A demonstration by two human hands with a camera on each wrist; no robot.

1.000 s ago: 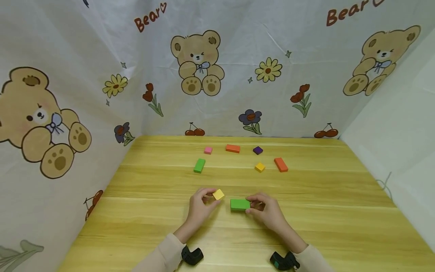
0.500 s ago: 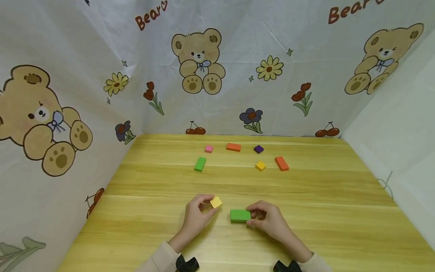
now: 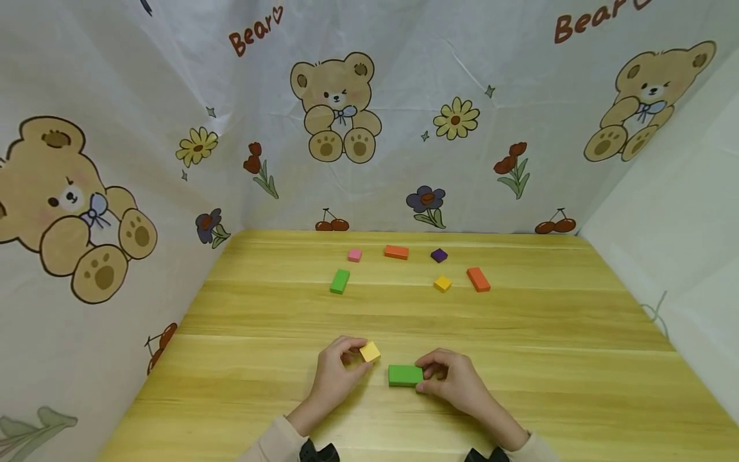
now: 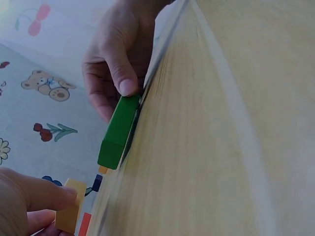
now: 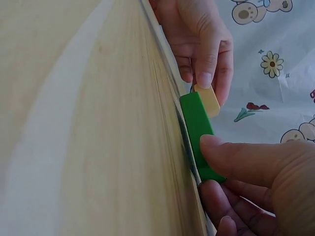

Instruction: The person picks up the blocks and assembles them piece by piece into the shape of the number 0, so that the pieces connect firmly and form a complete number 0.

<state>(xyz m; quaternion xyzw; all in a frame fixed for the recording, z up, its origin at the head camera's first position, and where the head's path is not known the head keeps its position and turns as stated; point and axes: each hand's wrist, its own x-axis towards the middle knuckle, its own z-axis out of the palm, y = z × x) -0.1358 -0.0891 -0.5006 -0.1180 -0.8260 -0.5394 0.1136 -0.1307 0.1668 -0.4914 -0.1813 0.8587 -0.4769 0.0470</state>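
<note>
Between thumb and fingers, my left hand [image 3: 337, 372] pinches a small yellow block [image 3: 370, 351]. My right hand [image 3: 456, 381] grips the right end of a green rectangular block [image 3: 405, 375] close to the tabletop. A narrow gap separates the two blocks in the head view, the yellow one lying up and to the left of the green one. The left wrist view shows the yellow block [image 4: 70, 206] at the fingertips and the green block [image 4: 118, 132] beyond it. Seen from the right wrist, my thumb presses along the green block [image 5: 197, 132].
Farther back on the wooden table [image 3: 260, 308] lie a pink block [image 3: 355, 255], two orange blocks [image 3: 396, 252], a purple block [image 3: 439, 255], another green block [image 3: 340, 281] and another yellow block [image 3: 442, 283]. A bear-print cloth [image 3: 392, 179] stands behind the table.
Both hands have drawn nearer to the table's front edge with their blocks. Over the last half second the green block shifted slightly left, toward the yellow one. The far blocks stayed put.
</note>
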